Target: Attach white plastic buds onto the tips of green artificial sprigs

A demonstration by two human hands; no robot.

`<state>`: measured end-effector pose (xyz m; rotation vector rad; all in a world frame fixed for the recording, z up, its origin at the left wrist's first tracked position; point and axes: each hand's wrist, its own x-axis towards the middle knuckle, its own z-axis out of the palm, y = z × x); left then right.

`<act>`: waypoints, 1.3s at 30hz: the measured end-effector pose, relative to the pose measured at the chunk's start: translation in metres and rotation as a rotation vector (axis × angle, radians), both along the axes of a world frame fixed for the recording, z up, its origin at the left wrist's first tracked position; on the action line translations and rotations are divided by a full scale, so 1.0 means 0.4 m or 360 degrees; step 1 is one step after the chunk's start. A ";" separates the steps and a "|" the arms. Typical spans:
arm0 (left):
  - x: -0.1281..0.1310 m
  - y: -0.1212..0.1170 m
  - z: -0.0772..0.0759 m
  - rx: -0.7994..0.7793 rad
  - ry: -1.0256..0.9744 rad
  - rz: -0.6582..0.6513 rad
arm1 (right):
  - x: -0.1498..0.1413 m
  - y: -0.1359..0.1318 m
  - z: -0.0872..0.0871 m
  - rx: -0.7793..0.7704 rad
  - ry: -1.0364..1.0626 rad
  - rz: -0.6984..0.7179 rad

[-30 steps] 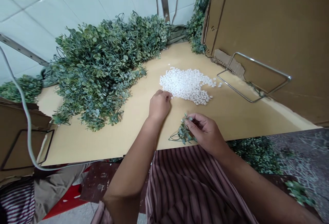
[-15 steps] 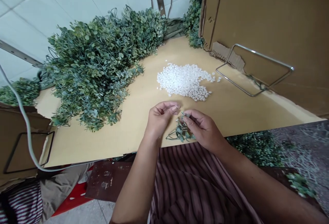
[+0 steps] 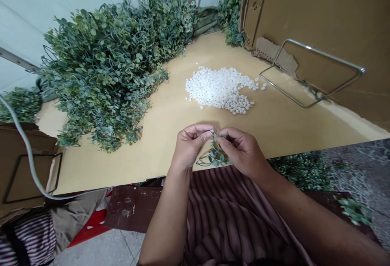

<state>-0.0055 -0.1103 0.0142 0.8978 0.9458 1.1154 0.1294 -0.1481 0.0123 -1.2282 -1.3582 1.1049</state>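
Observation:
My right hand (image 3: 243, 152) pinches a small green leafy sprig (image 3: 215, 158) near the table's front edge. My left hand (image 3: 190, 144) is closed in a pinch right beside it, fingertips meeting the sprig's top end with a small white piece between them. A pile of small white plastic pieces (image 3: 221, 89) lies on the tan table (image 3: 170, 115) just beyond both hands.
A big heap of green artificial foliage (image 3: 106, 66) covers the table's left and back. A cardboard box (image 3: 319, 26) with a metal wire frame (image 3: 310, 75) stands at the right. A white cable (image 3: 24, 148) hangs at left. Another person's striped sleeve (image 3: 21, 237) shows at bottom left.
My left hand left the white pile, came back toward me and met the sprig held in my right hand. The right hand stayed nearly still.

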 end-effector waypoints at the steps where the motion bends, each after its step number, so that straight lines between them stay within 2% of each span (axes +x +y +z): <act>1: 0.000 -0.001 -0.002 0.0002 0.0008 -0.0002 | -0.001 0.000 0.000 -0.0009 0.0015 -0.0002; 14: 0.000 -0.004 -0.003 0.0030 0.0133 -0.0031 | 0.003 0.000 0.000 0.0020 -0.0014 -0.0017; 39: 0.005 -0.005 0.011 0.0027 0.0239 -0.0029 | 0.005 0.002 0.011 -0.0145 0.0058 -0.0066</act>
